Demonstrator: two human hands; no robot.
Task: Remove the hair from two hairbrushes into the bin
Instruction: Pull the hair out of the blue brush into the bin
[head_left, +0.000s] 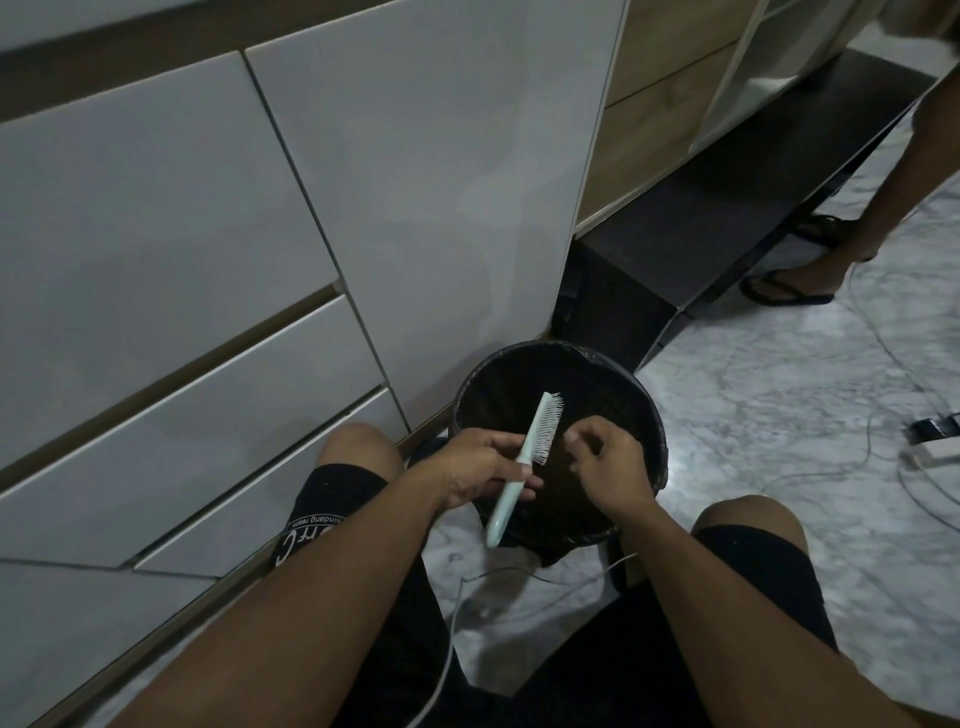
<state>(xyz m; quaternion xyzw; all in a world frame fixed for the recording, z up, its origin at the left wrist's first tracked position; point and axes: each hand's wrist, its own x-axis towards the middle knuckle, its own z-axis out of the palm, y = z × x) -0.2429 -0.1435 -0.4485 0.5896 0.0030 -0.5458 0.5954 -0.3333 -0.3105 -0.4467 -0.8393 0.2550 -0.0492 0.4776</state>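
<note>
My left hand: wrapped around the handle of the pale mint hairbrush, thumb on top, fingers curled underneath and pressing it.
Hairbrush position: held over the near-left part of the bin's opening, tilted so the head points up and away from me and the handle end points down toward my left knee.
Bristles: white, facing right, toward my other hand.
My right hand: just beside the bristles, over the bin, back of the hand toward the camera.
Right fingers: thumb and forefinger drawn together at the tips as in a pinch; I cannot tell whether any hair is between them, it is too small and dark to see.
Gap: right fingertips close to the bristles but not clearly touching them.
Bin: round, dark, lined with a black bag, standing on the marble floor between my knees, against the foot of the white cabinet.
Bin contents: too dark to make out.
White cable: runs across the floor between my legs, just below the bin.
Another person: a leg and a foot in a dark sandal at upper right, well apart from the bin.
Second hairbrush: not in sight.
</note>
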